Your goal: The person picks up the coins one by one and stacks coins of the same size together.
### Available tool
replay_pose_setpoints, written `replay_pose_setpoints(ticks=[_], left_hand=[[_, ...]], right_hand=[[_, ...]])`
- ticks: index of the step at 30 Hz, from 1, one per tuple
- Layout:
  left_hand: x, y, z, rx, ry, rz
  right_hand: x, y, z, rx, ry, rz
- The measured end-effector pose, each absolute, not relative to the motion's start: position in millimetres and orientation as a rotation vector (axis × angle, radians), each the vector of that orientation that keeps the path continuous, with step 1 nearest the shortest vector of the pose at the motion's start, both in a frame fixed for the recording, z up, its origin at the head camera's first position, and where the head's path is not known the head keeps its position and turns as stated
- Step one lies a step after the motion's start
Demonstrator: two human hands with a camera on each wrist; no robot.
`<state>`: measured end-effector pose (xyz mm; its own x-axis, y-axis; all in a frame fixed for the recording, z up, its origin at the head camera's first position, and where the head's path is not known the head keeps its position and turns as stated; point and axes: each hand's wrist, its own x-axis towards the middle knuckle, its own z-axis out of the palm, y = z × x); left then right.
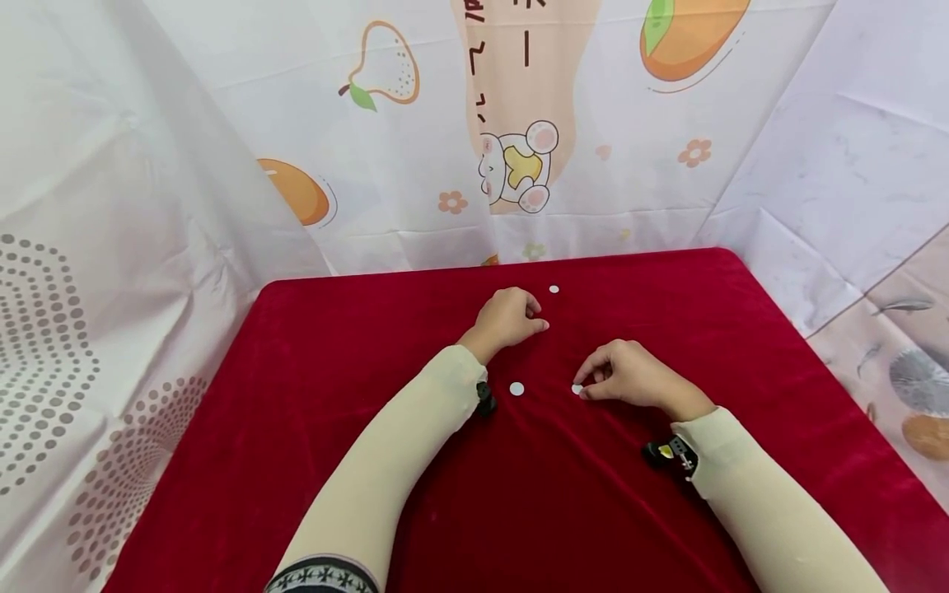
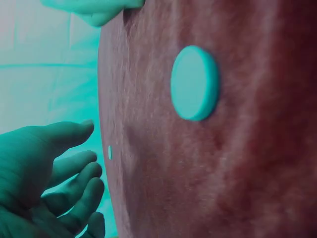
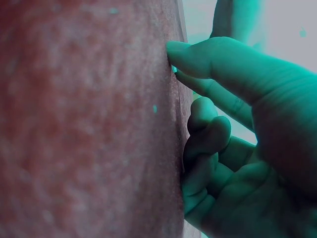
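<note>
Three small white discs show on the red cloth in the head view. My right hand (image 1: 632, 375) is low over the cloth, thumb and index finger pinching one white disc (image 1: 577, 389) at its edge. From the right wrist, only a sliver of that disc shows between the fingertips. My left hand (image 1: 509, 318) hovers farther back, its fingers loosely bent and holding nothing. Nearest its fingertips is the far disc (image 1: 553, 289), a little beyond them. Another disc (image 1: 516, 389) lies flat between the two forearms; up close in the left wrist view this disc (image 2: 194, 83) looks thick with rounded edges.
Red velvety cloth (image 1: 356, 354) covers the table, with a few wrinkles running toward the front right. Behind the table hangs a white curtain (image 1: 415, 156) printed with fruit and a cartoon animal. White sheeting also hangs at both sides.
</note>
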<state>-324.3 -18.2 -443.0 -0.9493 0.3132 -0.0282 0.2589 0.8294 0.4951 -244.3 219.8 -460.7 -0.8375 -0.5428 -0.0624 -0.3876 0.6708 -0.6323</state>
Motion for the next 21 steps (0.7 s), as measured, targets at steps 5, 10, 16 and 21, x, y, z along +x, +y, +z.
replay_pose_setpoints(ticks=[5, 10, 16, 21], left_hand=[[-331.9, -10.9, -441.2, 0.375, 2.924, 0.797], [-341.0, -3.1, -440.7, 0.339, 2.926, 0.817], [-348.3, 0.2, -437.8, 0.298, 2.941, 0.935], [-352.0, 3.4, -434.7, 0.281, 2.939, 0.969]], right_hand=[[-243.4, 222.2, -461.3, -0.742, 2.640, -0.920], [-242.2, 223.6, -461.4, -0.744, 2.645, -0.927], [-244.3, 221.7, -462.5, -0.780, 2.651, -0.926], [-245.5, 221.0, -461.8, -0.777, 2.639, -0.929]])
